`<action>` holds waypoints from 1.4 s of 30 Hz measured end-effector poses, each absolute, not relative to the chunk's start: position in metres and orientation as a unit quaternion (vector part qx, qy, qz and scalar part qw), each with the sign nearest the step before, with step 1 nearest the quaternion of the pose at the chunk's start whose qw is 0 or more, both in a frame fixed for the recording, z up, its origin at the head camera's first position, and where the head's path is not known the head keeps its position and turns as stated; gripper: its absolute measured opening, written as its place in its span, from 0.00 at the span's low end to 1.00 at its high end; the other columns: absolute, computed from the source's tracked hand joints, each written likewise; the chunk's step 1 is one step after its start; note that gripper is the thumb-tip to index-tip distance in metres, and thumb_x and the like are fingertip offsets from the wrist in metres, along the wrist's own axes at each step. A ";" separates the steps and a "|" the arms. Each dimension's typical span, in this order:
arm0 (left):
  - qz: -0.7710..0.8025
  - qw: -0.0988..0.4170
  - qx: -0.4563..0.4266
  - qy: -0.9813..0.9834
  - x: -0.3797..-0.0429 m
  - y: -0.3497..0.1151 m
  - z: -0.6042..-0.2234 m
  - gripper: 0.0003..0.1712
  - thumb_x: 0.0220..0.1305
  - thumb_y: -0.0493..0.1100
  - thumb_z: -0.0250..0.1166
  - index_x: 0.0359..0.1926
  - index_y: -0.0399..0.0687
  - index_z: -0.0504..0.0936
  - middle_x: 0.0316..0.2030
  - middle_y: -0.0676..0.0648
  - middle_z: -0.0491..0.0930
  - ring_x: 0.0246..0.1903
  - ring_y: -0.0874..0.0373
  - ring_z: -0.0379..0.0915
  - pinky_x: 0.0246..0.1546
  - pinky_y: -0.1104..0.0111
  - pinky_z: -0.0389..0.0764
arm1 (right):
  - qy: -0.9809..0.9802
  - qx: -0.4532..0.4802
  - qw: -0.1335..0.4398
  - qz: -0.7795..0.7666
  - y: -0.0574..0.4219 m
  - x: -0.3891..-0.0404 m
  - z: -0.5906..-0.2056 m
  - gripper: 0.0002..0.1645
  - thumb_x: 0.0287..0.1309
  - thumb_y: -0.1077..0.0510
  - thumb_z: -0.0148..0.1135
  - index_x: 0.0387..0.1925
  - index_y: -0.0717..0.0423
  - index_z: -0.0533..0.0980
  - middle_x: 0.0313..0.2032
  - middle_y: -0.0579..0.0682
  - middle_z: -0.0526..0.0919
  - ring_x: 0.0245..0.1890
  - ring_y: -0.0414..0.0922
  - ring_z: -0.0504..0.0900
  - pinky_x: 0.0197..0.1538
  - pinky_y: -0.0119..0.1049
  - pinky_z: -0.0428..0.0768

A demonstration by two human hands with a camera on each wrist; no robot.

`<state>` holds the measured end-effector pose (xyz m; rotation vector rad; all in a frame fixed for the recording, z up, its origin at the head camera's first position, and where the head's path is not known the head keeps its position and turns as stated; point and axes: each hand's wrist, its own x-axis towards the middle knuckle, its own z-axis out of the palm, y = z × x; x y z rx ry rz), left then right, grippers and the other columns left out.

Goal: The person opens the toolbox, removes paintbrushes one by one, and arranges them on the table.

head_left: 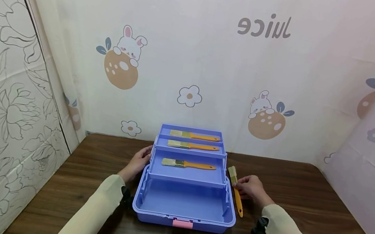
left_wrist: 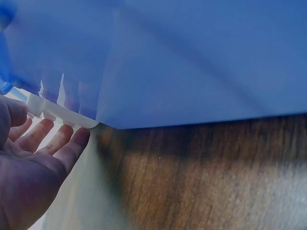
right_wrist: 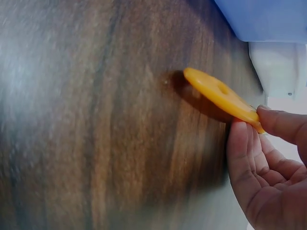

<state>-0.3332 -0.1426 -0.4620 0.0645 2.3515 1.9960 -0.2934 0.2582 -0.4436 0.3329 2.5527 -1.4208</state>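
Observation:
A purple toolbox (head_left: pixel 182 223) with a pink latch (head_left: pixel 182 224) stands with its tiered trays raised. One paintbrush with an orange handle lies in each of three tray sections: a top brush (head_left: pixel 202 137), a middle brush (head_left: pixel 201 147) and a lower brush (head_left: pixel 198 166). Thumb and fingers of my right hand (head_left: pixel 251 186) pinch a fourth paintbrush (head_left: pixel 237 200), tilted beside the toolbox's right side, bristles pointing away. My left hand (head_left: pixel 139 162) is at the toolbox's left rear; in the left wrist view its extended fingertips (left_wrist: pixel 79 139) touch a whitish edge under the purple wall.
The toolbox's deep bottom compartment (head_left: pixel 184 200) faces the front. Under it spreads a dark wooden table (head_left: pixel 289 187). A patterned curtain (head_left: pixel 196 54) hangs right behind the table's back edge, with more patterned cloth at both sides.

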 end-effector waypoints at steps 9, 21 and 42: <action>0.644 0.026 0.025 0.764 -0.335 -0.143 -0.464 0.25 0.74 0.36 0.46 0.69 0.34 0.58 0.66 0.32 0.61 0.65 0.40 0.56 0.64 0.50 0.61 | 0.878 0.111 0.099 -0.455 0.259 -0.294 -0.442 0.13 0.60 0.64 0.62 0.41 0.72 0.75 0.31 0.58 0.79 0.27 0.47 0.80 0.31 0.40 0.84; 0.644 0.029 0.028 0.764 -0.329 -0.142 -0.457 0.26 0.74 0.36 0.46 0.69 0.33 0.58 0.66 0.31 0.60 0.65 0.39 0.56 0.64 0.50 0.61 | 0.891 0.096 0.091 -0.433 0.263 -0.294 -0.446 0.09 0.58 0.67 0.62 0.37 0.72 0.76 0.28 0.57 0.80 0.24 0.46 0.80 0.29 0.39 0.84; 0.645 0.023 0.035 0.763 -0.334 -0.143 -0.463 0.26 0.74 0.35 0.46 0.69 0.33 0.57 0.66 0.31 0.60 0.66 0.40 0.56 0.64 0.51 0.61 | 0.910 0.065 0.088 -0.400 0.264 -0.291 -0.433 0.10 0.59 0.66 0.60 0.37 0.74 0.78 0.27 0.58 0.81 0.23 0.48 0.81 0.29 0.41 0.84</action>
